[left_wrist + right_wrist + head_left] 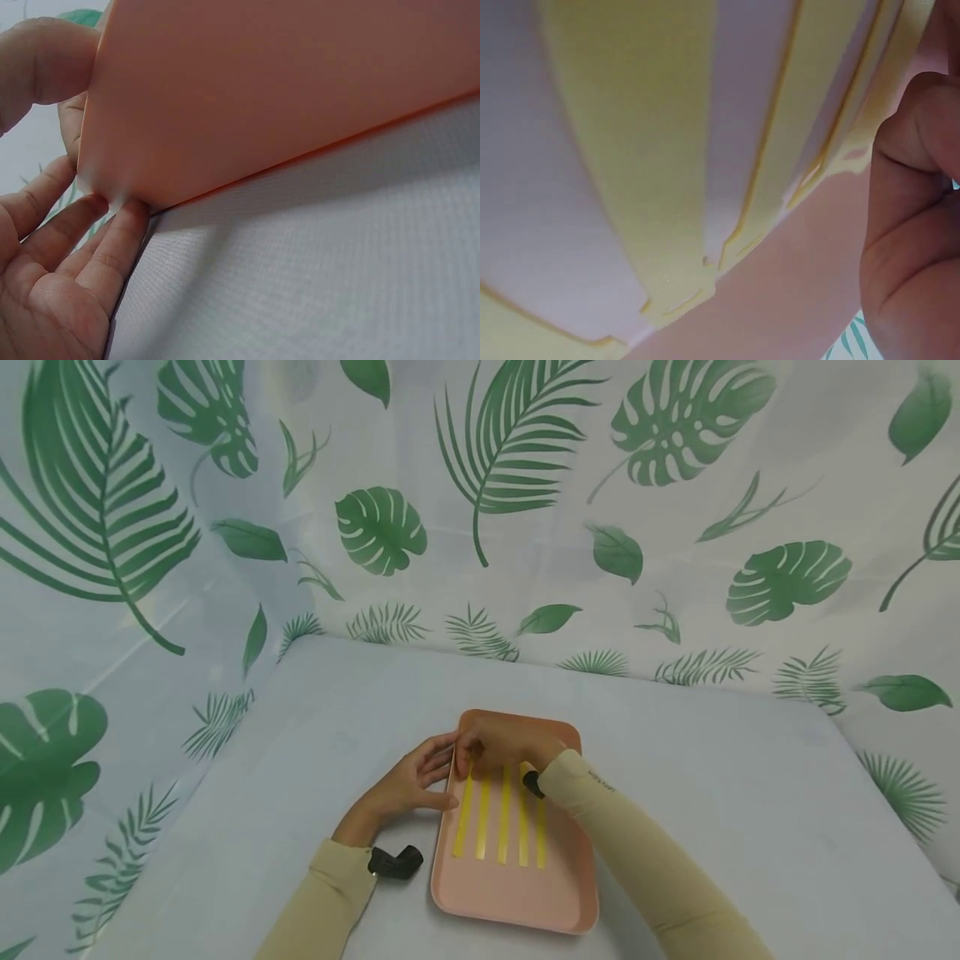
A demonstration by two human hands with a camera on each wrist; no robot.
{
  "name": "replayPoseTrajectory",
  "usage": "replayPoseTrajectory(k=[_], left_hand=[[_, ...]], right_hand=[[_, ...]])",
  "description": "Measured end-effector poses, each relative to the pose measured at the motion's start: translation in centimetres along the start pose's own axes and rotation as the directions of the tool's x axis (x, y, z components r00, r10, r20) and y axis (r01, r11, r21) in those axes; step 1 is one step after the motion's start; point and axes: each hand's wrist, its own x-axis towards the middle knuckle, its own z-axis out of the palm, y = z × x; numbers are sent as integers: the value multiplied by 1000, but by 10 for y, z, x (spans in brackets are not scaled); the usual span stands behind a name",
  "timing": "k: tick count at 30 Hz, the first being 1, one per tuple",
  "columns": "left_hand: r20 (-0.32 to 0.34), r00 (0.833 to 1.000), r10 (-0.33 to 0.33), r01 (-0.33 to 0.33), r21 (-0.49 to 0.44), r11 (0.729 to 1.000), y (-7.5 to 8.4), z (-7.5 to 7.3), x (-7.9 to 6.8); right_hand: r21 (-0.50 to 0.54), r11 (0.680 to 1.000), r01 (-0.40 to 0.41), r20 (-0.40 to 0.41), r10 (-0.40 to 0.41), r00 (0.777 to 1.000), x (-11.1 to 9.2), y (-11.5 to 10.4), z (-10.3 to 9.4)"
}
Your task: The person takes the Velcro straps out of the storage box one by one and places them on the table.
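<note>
A shallow pink tray (pixel 517 893) lies lengthwise before me, with several narrow yellow strips (pixel 502 827) side by side in it. At its left side my left hand (pixel 408 781) holds the rim: the thumb crosses it and the fingertips touch the outer wall (pixel 225 112), as the left wrist view shows. My right hand (pixel 498 745) reaches over the tray's far left part, fingers curled, close to the top of the leftmost strip. In the right wrist view the curled fingers (pixel 915 180) appear beside the strip ends (pixel 675 296); whatever may lie between the fingertips is hidden.
The tray rests on a white-covered table (pixel 720 793). Behind and to the left hangs a white curtain (pixel 525 560) printed with green leaves. Each wrist carries a black camera mount (pixel 396 862) below the sleeve.
</note>
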Motion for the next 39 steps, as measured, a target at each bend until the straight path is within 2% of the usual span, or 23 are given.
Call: replayPoseTrajectory(k=[7,10,18,21,28,32,39], left_hand=[[10,999,31,-31,4,1000,-3,-1,-1],[13,999,51,-51,19,999,-5,-2,1],[7,999,50,-50,17,999,-4,-1,2],[-1,999,44,-44,27,999,-4,0,2],[-44,999,-1,3,45,999,-5,1,3],[-32,999,0,1,42,999,-5,1,2],[-14,1000,7,-6,16,1000,-4,3,1]], right_hand=[[23,995,95,-12,-94,995,0,2,1],[20,994,110,-26,-110,994,-5,3,-3],[132,969,210,-91,-199,976,-19,-7,-15],[159,966,205,-120,-187,975,-25,-15,-19],[128,981,146,-217,-116,969,-45,-33,-28],[128,985,114,-261,-78,962,-58,-36,-29],[151,980,129,-368,-65,927,-85,-37,-30]])
